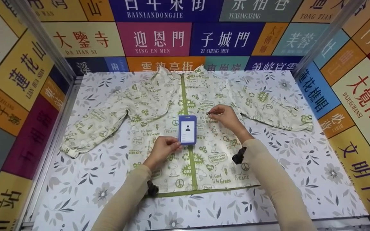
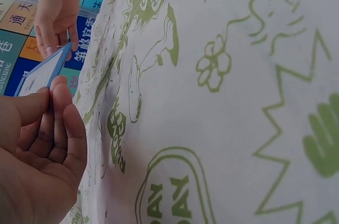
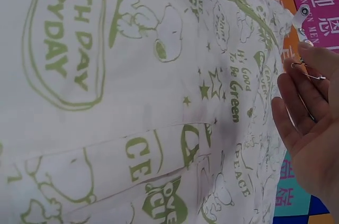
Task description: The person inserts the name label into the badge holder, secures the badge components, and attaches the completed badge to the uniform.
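Observation:
A blue-framed badge holder [image 1: 187,130] with a white card stands out over the front of a printed jacket [image 1: 217,163]. My left hand [image 1: 163,148] pinches its lower left corner between thumb and fingers. In the left wrist view the badge holder [image 2: 45,70] is seen nearly edge-on. To the right of its top, my right hand [image 1: 226,118] pinches a small badge clip. The right wrist view shows the clip's bent metal wire [image 3: 312,73] and a pale strap with a round snap [image 3: 302,13] above the fingertips. The clip and badge holder are apart.
The jacket lies spread on a white floral tabletop [image 1: 104,195], its left-side sleeve [image 1: 98,123] and right-side sleeve [image 1: 268,106] stretched outward. Coloured panels with lettering [image 1: 159,38] wall in the back and both sides. Metal rails [image 1: 48,45] stand at the corners.

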Demonstrator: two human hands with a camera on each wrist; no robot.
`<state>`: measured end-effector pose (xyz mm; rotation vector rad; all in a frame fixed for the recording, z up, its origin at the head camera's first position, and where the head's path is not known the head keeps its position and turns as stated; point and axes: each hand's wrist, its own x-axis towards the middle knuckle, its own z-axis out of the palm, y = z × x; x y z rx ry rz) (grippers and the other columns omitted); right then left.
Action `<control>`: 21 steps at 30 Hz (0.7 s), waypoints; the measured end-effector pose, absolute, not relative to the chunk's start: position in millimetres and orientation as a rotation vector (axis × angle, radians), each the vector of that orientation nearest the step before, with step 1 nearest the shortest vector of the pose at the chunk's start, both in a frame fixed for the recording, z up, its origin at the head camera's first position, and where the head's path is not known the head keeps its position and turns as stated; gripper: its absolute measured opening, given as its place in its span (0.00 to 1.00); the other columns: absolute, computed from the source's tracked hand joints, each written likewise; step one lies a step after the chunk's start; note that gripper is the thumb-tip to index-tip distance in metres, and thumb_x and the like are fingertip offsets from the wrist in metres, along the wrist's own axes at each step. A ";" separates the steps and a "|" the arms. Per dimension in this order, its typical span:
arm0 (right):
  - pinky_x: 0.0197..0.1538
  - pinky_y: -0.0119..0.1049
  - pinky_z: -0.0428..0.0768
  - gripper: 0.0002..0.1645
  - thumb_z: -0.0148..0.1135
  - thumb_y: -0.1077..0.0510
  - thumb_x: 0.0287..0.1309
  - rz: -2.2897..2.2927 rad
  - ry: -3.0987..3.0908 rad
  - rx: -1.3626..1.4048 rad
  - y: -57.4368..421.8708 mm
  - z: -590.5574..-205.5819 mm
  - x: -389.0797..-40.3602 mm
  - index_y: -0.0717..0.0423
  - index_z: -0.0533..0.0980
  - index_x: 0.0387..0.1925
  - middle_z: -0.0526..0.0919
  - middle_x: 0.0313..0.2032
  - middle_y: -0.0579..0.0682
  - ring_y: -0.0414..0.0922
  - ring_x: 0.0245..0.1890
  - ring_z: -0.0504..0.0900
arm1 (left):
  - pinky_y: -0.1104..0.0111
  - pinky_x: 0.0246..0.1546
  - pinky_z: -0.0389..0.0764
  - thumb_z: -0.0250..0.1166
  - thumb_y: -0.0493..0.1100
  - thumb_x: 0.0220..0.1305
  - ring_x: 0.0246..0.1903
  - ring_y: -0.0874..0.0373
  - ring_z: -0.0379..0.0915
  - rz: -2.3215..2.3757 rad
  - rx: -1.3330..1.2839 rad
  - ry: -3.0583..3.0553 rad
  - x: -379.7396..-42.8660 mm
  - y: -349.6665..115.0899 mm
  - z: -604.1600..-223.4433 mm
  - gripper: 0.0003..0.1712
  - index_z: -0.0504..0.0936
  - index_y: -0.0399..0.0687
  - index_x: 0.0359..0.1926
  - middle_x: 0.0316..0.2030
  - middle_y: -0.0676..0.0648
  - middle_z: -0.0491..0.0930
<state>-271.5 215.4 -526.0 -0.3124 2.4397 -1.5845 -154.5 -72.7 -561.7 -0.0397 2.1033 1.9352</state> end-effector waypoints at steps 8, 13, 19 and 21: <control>0.57 0.35 0.81 0.17 0.63 0.63 0.64 -1.737 2.315 -0.333 201.6 -495.9 -276.9 0.67 0.79 0.52 0.81 0.54 0.67 0.40 0.47 0.84 | 0.54 0.48 0.85 0.66 0.33 0.63 0.41 0.39 0.85 1.925 -0.009 2.078 -157.7 -66.7 -559.9 0.09 0.86 0.32 0.42 0.36 0.34 0.87; 0.53 0.32 0.82 0.19 0.64 0.64 0.63 -1.825 2.247 -0.318 193.5 -483.0 -280.3 0.68 0.77 0.53 0.85 0.48 0.63 0.43 0.45 0.86 | 0.50 0.47 0.84 0.64 0.32 0.64 0.42 0.34 0.84 1.870 0.077 2.168 -158.4 -62.4 -560.1 0.10 0.85 0.29 0.44 0.39 0.28 0.85; 0.59 0.49 0.80 0.16 0.62 0.62 0.65 -1.805 2.236 -0.396 183.8 -477.2 -286.4 0.65 0.80 0.52 0.88 0.44 0.51 0.51 0.47 0.86 | 0.57 0.42 0.87 0.67 0.34 0.63 0.38 0.39 0.86 1.858 0.108 2.190 -158.6 -62.2 -560.2 0.09 0.87 0.35 0.42 0.37 0.33 0.87; 0.59 0.51 0.80 0.18 0.61 0.62 0.66 -1.786 2.225 -0.411 179.6 -476.9 -288.5 0.67 0.79 0.54 0.88 0.43 0.48 0.50 0.45 0.87 | 0.61 0.40 0.87 0.67 0.34 0.63 0.38 0.40 0.86 1.853 0.120 2.196 -159.1 -62.1 -560.9 0.08 0.88 0.35 0.41 0.36 0.35 0.88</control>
